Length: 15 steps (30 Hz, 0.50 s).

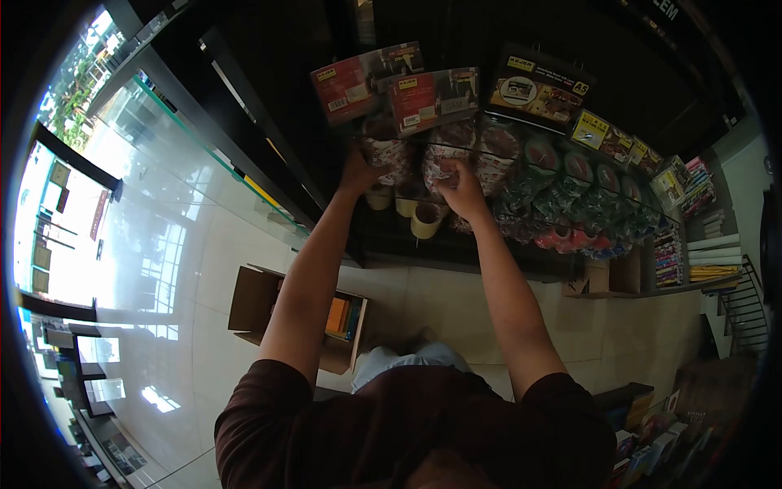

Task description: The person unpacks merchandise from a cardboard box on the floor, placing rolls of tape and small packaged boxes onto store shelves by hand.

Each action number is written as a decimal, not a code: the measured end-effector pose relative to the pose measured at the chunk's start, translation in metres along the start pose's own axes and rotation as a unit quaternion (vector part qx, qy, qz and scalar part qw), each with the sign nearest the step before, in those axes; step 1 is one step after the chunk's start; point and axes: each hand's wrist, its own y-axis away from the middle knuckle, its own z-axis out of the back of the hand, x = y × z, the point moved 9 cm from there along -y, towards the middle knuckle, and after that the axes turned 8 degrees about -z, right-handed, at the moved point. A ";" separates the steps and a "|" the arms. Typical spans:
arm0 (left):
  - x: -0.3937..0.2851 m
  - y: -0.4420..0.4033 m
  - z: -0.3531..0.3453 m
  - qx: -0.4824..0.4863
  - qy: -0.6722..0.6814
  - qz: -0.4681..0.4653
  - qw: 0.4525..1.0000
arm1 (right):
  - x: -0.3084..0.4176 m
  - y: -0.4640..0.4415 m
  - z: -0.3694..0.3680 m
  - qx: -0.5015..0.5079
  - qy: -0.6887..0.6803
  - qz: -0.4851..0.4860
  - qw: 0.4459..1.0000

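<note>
On the shelf are stacks of wide tape-like rolls with a red-and-white print, in clear plastic. My left hand (361,173) is at the side of the leftmost printed roll (391,159), its thumb across the front and its other fingers partly hidden behind. My right hand (463,193) has its fingers curled against the front of the middle printed roll (444,156). A third printed roll (497,159) stands just right of it. Below them, cream tape rolls (425,220) sit on a lower level.
Green-wrapped rolls (538,163) and red rolls (562,239) continue to the right. Red cards (432,99) and a black A5 pack (538,90) stand behind. An open cardboard box (326,359) with books is on the tiled floor (187,326). A glass case (220,171) is at left.
</note>
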 end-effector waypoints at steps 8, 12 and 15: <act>-0.012 -0.002 -0.005 0.007 -0.047 0.031 0.998 | 0.000 0.001 -0.001 0.013 0.039 -0.002 0.999; -0.018 0.000 -0.004 -0.018 -0.018 0.015 1.000 | -0.001 0.006 0.000 0.015 0.041 0.006 0.999; -0.040 0.010 0.006 -0.092 0.013 -0.059 0.994 | -0.012 0.008 0.003 0.041 0.022 -0.023 0.999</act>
